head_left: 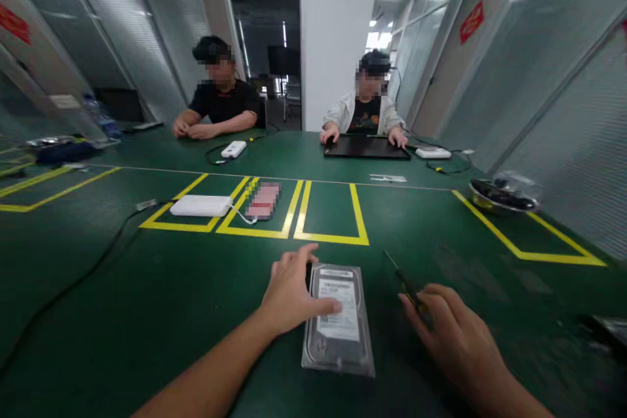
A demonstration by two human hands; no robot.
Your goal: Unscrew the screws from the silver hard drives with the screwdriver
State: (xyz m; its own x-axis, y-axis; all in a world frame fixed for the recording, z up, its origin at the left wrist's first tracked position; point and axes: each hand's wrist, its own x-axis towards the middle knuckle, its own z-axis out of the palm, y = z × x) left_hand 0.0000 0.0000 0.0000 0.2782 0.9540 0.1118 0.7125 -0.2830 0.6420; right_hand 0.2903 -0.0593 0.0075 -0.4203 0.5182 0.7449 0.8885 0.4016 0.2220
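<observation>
A hard drive (345, 347) with a white label lies flat on the green table, inside what looks like a clear plastic sleeve. My left hand (290, 297) grips its left side, the thumb across the label and the fingers along the far left edge. To the right of the drive, my right hand (453, 330) is closed around a screwdriver (407, 286) with a dark handle and yellow marks. Its thin shaft points away and to the left, apart from the drive. Part of the handle is hidden by my fingers.
Yellow tape frames (333, 240) mark the table (196, 313). A white power bank (202, 206) is cabled to a pink phone (263, 201). A bowl of dark items (502, 196) stands at right. Across sit two people; one has both hands on a black laptop-like panel (367, 147).
</observation>
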